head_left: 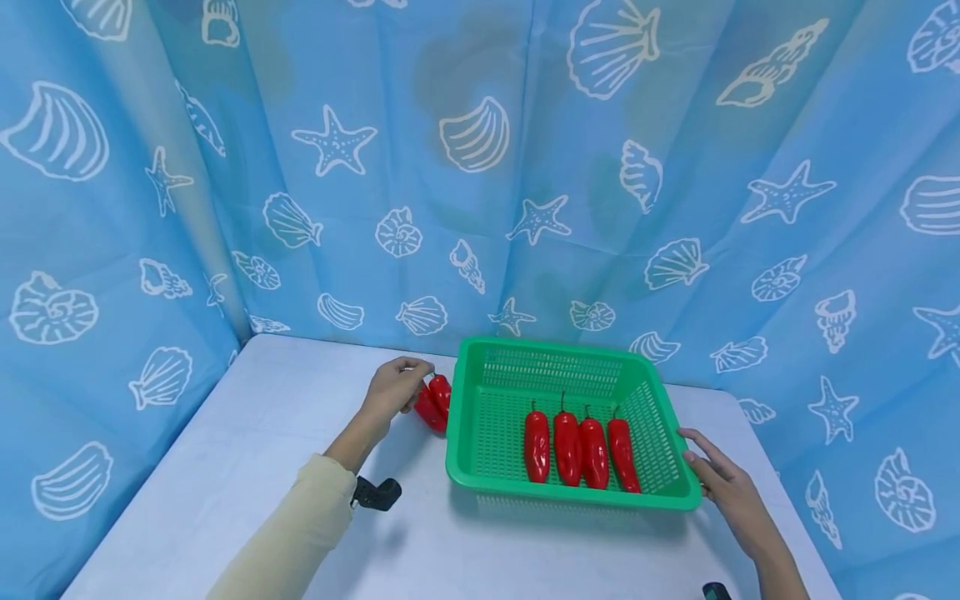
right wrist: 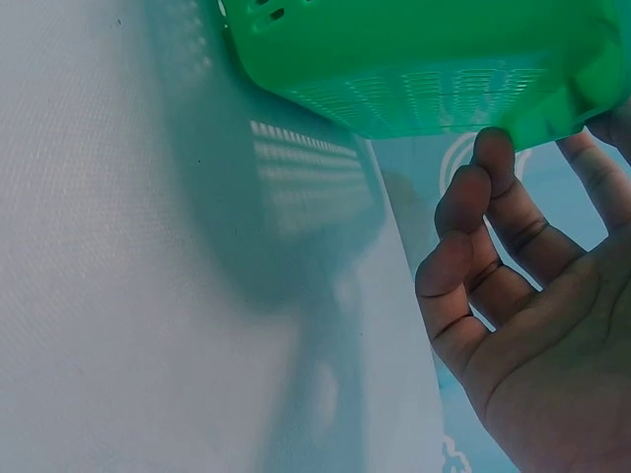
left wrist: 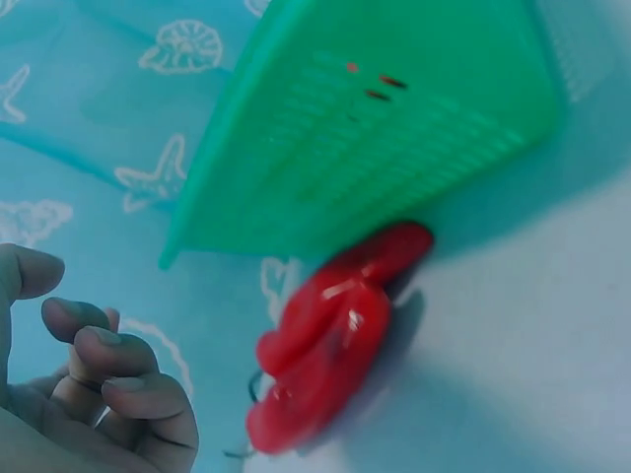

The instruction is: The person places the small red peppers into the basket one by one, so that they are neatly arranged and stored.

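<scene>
A green plastic basket holds several red chili peppers side by side, stems pointing to the back. Two more red peppers lie on the table against the basket's left side. Over their stem ends is my left hand; in the left wrist view its fingers are loosely bent, apart from the peppers, with nothing between them. My right hand grips the basket's right rim; fingertips touch the edge in the right wrist view, where the thumb is mostly hidden.
A white-covered table lies beneath everything. Blue curtains printed with shells and starfish hang behind it and along both sides. A black device is strapped to the left wrist.
</scene>
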A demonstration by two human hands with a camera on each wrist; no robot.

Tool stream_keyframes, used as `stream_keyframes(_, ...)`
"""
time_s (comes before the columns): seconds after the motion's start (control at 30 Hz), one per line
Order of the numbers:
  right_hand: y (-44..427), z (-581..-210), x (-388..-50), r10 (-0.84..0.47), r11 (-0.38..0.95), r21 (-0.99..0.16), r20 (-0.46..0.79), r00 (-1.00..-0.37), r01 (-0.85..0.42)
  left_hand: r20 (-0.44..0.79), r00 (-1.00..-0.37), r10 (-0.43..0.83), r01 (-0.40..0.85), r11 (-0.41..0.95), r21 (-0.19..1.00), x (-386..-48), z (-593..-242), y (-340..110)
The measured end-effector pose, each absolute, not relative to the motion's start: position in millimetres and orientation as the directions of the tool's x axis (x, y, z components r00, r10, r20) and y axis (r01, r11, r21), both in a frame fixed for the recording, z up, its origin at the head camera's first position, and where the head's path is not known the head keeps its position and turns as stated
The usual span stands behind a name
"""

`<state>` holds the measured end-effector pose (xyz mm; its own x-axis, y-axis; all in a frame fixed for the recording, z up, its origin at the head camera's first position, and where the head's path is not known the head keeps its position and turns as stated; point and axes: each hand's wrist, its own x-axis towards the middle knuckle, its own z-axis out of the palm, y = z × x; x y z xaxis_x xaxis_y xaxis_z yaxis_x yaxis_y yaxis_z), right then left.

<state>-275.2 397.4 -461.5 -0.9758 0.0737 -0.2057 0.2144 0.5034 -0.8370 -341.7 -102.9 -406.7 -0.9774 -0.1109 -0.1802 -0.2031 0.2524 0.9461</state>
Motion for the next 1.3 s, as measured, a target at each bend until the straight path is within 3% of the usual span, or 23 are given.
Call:
stream_keyframes(0.83, 396, -458, -274, 0.046, 0.500, -0.848, -0.179, -0.983, 0.178, -0.300, -0.912, -0.279, -0.378, 0.288, 0.880, -347, -447, -125)
stream_keyframes(1.3, 397, -459, -272, 0.073, 0.514, -0.832, -0.202, -0.977, 0.210, -0.330, -0.902, -0.277, -0.412, 0.326, 0.851, -351, -465, -124)
